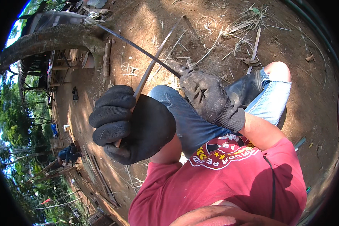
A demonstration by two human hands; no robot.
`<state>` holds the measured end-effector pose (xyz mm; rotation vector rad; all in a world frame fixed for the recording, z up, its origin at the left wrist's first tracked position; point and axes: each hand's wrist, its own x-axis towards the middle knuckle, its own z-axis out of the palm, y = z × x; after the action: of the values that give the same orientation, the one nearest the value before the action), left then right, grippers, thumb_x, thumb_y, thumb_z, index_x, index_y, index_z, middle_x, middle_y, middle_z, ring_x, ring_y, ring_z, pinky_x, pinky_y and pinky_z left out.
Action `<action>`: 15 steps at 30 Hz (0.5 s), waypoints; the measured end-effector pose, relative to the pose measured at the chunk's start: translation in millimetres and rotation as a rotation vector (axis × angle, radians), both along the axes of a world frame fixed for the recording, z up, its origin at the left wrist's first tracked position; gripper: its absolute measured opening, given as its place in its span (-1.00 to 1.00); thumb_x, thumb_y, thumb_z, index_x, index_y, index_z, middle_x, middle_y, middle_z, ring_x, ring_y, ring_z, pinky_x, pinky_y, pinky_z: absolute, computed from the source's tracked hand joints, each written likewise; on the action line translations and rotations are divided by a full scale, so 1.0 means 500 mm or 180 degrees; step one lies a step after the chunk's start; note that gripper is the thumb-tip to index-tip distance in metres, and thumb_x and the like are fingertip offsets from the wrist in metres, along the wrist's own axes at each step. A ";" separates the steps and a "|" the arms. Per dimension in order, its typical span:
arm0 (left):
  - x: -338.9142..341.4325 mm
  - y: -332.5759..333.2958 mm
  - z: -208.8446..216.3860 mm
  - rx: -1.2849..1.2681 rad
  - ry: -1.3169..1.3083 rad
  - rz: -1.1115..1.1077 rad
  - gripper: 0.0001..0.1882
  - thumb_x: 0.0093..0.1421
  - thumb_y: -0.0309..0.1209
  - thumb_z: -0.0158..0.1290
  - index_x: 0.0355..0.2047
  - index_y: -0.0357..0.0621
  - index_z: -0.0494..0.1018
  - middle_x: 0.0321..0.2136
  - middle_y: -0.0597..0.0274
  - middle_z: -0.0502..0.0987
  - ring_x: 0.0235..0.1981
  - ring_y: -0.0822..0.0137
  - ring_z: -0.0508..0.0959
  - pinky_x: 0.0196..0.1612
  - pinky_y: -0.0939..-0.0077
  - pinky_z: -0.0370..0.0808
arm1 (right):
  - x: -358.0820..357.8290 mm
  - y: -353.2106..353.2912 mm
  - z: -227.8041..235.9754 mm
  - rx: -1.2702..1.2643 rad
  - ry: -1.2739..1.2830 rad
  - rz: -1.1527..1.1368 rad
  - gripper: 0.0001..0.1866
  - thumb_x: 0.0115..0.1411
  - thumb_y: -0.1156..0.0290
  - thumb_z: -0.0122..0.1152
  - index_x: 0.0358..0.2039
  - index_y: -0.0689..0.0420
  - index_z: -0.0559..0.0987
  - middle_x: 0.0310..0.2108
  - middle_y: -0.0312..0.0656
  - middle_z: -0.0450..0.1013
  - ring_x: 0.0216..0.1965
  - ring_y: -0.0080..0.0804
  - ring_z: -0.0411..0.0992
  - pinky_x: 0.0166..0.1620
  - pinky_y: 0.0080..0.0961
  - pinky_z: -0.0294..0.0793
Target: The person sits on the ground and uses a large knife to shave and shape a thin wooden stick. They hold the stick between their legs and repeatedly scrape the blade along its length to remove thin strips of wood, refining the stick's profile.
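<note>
Two black-gloved hands work one thin pale bamboo strip (160, 51). The left hand (130, 124) has its grip closed around the strip's lower end. The right hand (211, 100), above and beyond it, is closed on a long dark blade (139, 48) that crosses the strip. Shaving well likely needs a shallow blade angle, stroking away from the left grip.

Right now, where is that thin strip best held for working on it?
Grip the strip at its near end, as the left hand does, fist closed around it from the side. It is long, thin and slanted away, so the far length stays free for the blade.
</note>
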<state>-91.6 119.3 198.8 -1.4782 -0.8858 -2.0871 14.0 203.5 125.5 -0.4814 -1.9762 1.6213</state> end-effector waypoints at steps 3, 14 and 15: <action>0.012 0.006 -0.001 0.0349 -0.0207 0.0474 -0.64 0.38 -0.18 -0.30 -0.45 -0.14 0.30 -0.52 0.22 0.25 -0.44 0.27 0.33 -0.32 0.30 0.32 | -0.006 -0.027 0.011 0.0637 0.0868 -0.0139 -0.60 0.35 0.19 0.08 0.11 0.09 0.54 -0.49 0.00 0.46 -0.44 -0.08 0.48 -0.40 -0.27 0.46; 0.003 -0.012 -0.015 0.0152 -0.0256 0.0674 -0.63 0.39 -0.03 -0.17 -0.37 -0.07 0.28 -0.43 0.30 0.22 -0.41 0.34 0.31 -0.37 0.39 0.30 | 0.017 -0.018 0.126 0.1888 0.1227 0.0551 -0.36 0.06 0.04 0.34 0.11 0.10 0.54 -0.39 -0.14 0.50 -0.45 -0.12 0.50 -0.40 -0.25 0.48; 0.004 -0.008 -0.021 0.0118 -0.0245 0.0692 -0.62 0.38 -0.03 -0.16 -0.37 -0.07 0.28 -0.43 0.31 0.22 -0.40 0.34 0.31 -0.37 0.40 0.30 | 0.020 -0.020 0.123 0.1876 0.1253 0.0372 -0.34 0.05 0.04 0.35 0.13 0.09 0.53 -0.39 -0.14 0.49 -0.45 -0.13 0.50 -0.40 -0.26 0.48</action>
<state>-89.8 115.2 188.2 -1.2307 -0.9841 -1.9994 24.1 193.4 186.9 0.1703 -2.0602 1.0102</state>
